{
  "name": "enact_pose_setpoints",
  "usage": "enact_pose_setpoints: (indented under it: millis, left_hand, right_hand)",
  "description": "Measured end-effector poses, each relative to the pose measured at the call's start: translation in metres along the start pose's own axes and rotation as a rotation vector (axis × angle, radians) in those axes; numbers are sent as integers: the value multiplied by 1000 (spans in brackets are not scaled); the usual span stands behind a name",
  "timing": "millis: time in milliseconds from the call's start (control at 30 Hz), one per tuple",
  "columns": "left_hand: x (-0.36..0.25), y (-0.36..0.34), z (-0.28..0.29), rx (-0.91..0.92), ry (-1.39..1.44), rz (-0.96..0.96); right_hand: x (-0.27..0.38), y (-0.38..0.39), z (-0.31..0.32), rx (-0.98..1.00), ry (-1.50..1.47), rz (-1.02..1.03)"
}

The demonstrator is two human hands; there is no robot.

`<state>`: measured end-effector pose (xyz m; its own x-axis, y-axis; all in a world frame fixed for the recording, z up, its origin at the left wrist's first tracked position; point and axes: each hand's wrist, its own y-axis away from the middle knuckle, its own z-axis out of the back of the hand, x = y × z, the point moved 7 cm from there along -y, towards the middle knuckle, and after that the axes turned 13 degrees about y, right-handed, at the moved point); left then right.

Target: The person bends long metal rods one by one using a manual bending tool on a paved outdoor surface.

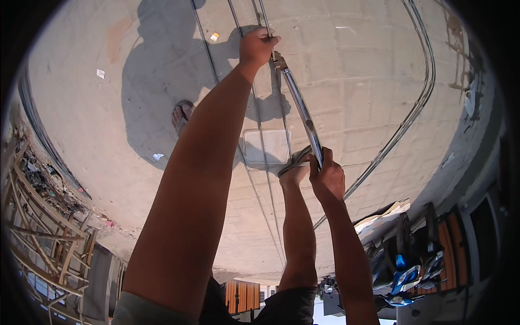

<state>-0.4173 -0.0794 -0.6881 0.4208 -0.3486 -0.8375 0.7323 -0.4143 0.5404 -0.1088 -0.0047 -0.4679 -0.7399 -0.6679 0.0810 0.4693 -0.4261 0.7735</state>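
My left hand [257, 46] is closed around a thin steel rod [264, 13] at the top of the view, its thumb toward the right. Just below that hand sits the rusty jaw-like head of a long metal-handled bar [299, 103]; whether the jaw bites the rod I cannot make out. The bar's shiny tubular handle slants down to the right, and my right hand [328, 176] grips its lower end. More long steel rods [258, 108] run along the ground below my left arm, roughly side by side.
My sandalled feet [183, 114] stand on either side of the rods, by a pale square slab [266, 146] in the paving. A bent bundle of rods [414, 111] curves at the right. Wooden frames [49, 238] stand lower left; a blue motorcycle [403, 281] is lower right.
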Motion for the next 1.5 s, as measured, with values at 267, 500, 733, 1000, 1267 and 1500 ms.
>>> enact_pose_setpoints:
  millis: [267, 500, 733, 1000, 1267, 1500]
  left_hand:
    - [-6, -17, 12, 72, -166, -67]
    - [-4, -11, 5, 6, -175, 94]
    - [-10, -11, 10, -16, -226, 0]
    - [-15, -6, 11, -64, -271, -150]
    - [-21, 10, 13, -74, -373, -11]
    - [-11, 73, 55, -91, -372, 85]
  right_hand:
    - [34, 4, 70, 73, -226, -6]
    - [56, -11, 97, 17, -80, 30]
    - [69, -6, 77, 15, -7, -52]
    - [57, 0, 16, 3, -11, -103]
    - [59, -1, 8, 7, -45, -143]
    - [94, 0, -13, 324, -669, -246]
